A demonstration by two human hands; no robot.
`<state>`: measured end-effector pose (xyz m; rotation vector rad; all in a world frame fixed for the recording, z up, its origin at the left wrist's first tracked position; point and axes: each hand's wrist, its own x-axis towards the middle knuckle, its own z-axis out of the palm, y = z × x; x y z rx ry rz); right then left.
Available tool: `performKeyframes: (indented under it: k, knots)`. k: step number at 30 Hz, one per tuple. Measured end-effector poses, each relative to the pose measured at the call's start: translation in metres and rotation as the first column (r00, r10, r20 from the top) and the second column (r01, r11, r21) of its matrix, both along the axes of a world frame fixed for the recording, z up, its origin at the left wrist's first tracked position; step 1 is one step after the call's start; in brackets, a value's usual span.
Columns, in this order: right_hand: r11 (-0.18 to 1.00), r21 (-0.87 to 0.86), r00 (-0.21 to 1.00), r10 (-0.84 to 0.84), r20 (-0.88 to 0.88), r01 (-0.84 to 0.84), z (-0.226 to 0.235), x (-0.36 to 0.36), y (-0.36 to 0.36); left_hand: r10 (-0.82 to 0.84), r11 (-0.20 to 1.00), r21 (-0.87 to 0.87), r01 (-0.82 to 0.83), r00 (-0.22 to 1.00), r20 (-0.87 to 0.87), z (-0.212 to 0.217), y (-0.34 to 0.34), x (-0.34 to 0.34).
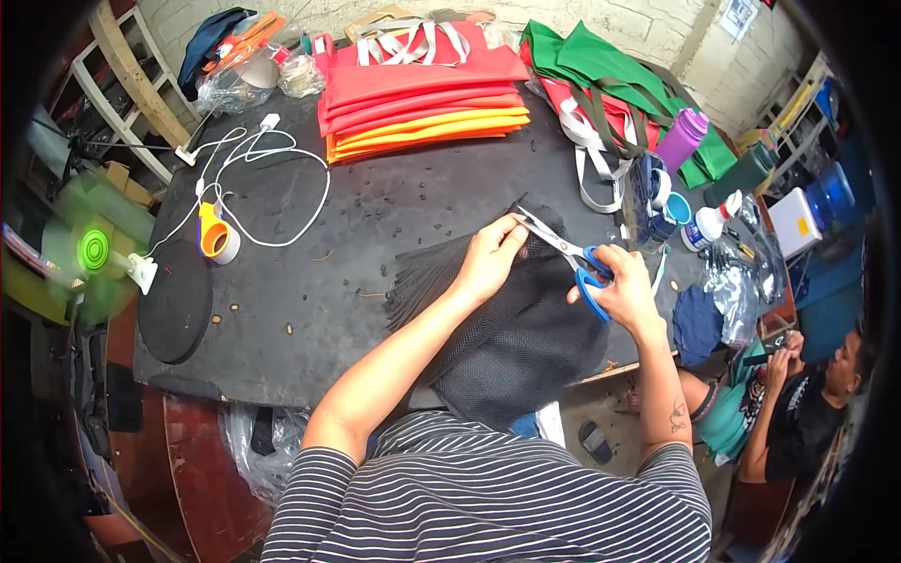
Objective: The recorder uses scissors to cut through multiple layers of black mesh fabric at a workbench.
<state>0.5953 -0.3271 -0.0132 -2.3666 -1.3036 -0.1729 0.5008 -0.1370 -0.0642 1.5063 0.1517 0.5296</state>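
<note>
Head view: cutting black net with scissors

Near the middle of the frame, the left hand [490, 258] is closed on the top edge of the black net [516, 338] and pinches it flat. The right hand [624, 291] is curled through the blue handles of the scissors [568, 255]. The blades are open a little, with the tips right by the left fingers. The net lies on the dark counter [310, 281] and hangs over its near edge.

The step looks like a cut along the net's top edge. The next snip needs the net pulled tight and the fingers kept away from the blades.

At the top middle sits a flat stack of red and orange bags [422, 98]. Green bags [601, 66] lie at the upper right. A purple bottle [681, 139] stands at the right, a white bottle [710, 225] below it. An orange tape roll [216, 239] and a white cord [272, 188] lie at the left. A small sign hangs on the wall at the top right; it is too small to make out.
</note>
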Motion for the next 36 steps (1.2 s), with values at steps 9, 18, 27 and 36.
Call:
performKeyframes:
  k: [9, 18, 27, 36]
  knots:
    - [0.994, 0.095, 0.998, 0.048, -0.036, -0.044, -0.001, -0.002, 0.002, -0.084, 0.996, -0.021, 0.085, 0.996, 0.009, 0.0, 0.004, 0.0]
    - [0.994, 0.095, 0.928, 0.078, -0.364, -0.046, 0.007, -0.003, -0.003, -0.184, 0.975, -0.116, 0.191, 0.981, 0.067, 0.003, 0.003, -0.003]
    - [0.997, 0.066, 0.945, 0.056, -0.323, -0.036, 0.001, -0.001, -0.006, -0.198, 0.977, -0.074, 0.201, 0.979, 0.057, 0.008, 0.003, -0.007]
    - [0.958, 0.271, 0.926, 0.019, -0.377, 0.091, -0.015, 0.009, -0.006, -0.145, 0.989, -0.029, 0.145, 0.989, 0.029, 0.007, 0.005, -0.007]
